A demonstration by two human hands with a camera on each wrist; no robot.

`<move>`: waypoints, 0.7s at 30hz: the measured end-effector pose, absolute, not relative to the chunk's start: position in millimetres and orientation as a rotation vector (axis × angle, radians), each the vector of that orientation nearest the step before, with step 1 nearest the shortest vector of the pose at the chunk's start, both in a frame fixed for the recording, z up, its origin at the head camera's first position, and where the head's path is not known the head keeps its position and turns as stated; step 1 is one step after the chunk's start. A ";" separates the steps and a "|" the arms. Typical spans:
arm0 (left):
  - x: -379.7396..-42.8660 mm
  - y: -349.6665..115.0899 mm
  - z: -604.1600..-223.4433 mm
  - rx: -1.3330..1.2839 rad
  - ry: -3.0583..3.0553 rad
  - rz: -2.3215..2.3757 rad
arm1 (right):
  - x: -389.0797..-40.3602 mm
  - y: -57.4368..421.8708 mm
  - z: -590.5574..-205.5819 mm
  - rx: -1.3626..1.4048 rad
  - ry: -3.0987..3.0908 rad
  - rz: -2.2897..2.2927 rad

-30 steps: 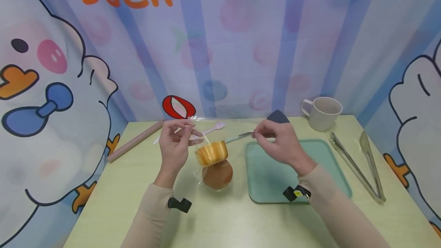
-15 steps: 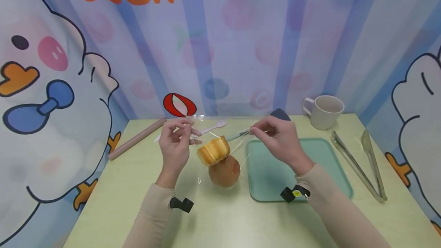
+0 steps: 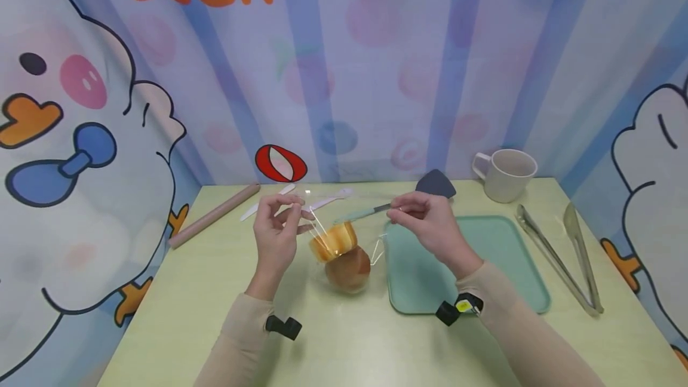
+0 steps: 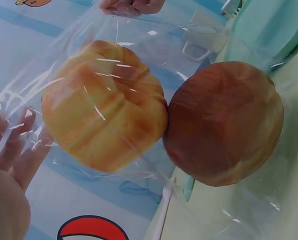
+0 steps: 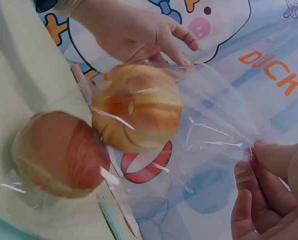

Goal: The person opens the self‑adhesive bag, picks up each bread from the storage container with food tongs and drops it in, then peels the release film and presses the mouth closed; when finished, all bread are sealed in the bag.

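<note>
Between my hands hangs a clear plastic bag (image 5: 216,132) with two breads inside. The yellow, ridged bread (image 4: 101,110) lies against the round brown bun (image 4: 221,122), which is lower in the bag. My left hand (image 3: 275,229) pinches one upper corner of the bag between thumb and fingers. At the opposite corner, my right hand (image 3: 430,223) pinches the film, as the right wrist view shows. The bag's top edge stretches between both hands, above the table.
A green tray (image 3: 467,297) lies at right, beside metal tongs (image 3: 559,261). A mug (image 3: 507,175) and a dark spatula head (image 3: 436,184) stand behind. A rolling pin (image 3: 215,215), a pale knife (image 3: 266,202), a lilac utensil (image 3: 330,199) and a green-handled utensil (image 3: 357,215) lie at the back.
The right hand has moved slightly left and down, holding the bag corner. The bag and breads have swung a little; the left hand has barely moved.
</note>
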State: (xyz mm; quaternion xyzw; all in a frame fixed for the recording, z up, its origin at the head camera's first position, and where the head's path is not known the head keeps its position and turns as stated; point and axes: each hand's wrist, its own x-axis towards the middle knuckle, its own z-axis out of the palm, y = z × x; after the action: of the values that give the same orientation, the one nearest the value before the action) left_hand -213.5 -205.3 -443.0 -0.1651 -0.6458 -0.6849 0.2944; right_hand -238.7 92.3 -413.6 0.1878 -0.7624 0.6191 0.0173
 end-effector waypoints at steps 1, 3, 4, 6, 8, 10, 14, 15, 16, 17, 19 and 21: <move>-213.3 -205.5 -443.7 -0.434 -1.720 -1.813 | -238.6 91.4 -414.6 0.586 -2.369 1.927; -212.7 -205.8 -444.5 -0.415 -1.728 -1.788 | -238.2 89.3 -416.1 0.605 -2.350 1.950; -212.5 -206.0 -445.4 -0.402 -1.732 -1.776 | -237.9 87.9 -416.7 0.619 -2.332 1.967; -211.9 -206.5 -447.6 -0.377 -1.740 -1.756 | -237.8 84.8 -417.9 0.655 -2.286 2.016; -211.5 -206.3 -449.0 -0.347 -1.741 -1.754 | -236.7 81.7 -417.3 0.676 -2.239 2.061; -211.3 -206.0 -450.5 -0.326 -1.740 -1.751 | -236.0 78.6 -416.8 0.689 -2.208 2.086; -211.4 -205.3 -450.7 -0.326 -1.729 -1.754 | -234.5 73.8 -414.9 0.709 -2.182 2.083; -211.7 -205.2 -450.7 -0.331 -1.729 -1.751 | -234.3 72.9 -414.4 0.722 -2.176 2.080; -211.9 -205.2 -450.8 -0.335 -1.730 -1.748 | -234.1 72.0 -414.0 0.737 -2.171 2.076; -212.1 -205.1 -450.8 -0.337 -1.734 -1.743 | -233.8 71.2 -413.5 0.755 -2.163 2.080; -212.9 -205.0 -451.0 -0.335 -1.748 -1.724 | -233.1 69.8 -412.3 0.790 -2.155 2.077; -214.0 -204.8 -451.1 -0.333 -1.763 -1.688 | -232.8 68.8 -411.3 0.813 -2.158 2.065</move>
State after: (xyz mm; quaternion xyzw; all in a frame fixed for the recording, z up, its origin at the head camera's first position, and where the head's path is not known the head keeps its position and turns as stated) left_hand -214.0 -204.8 -451.1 -0.1275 -0.6749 -0.6462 0.3326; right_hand -232.8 68.8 -411.3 0.2626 -0.6970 0.6669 0.0233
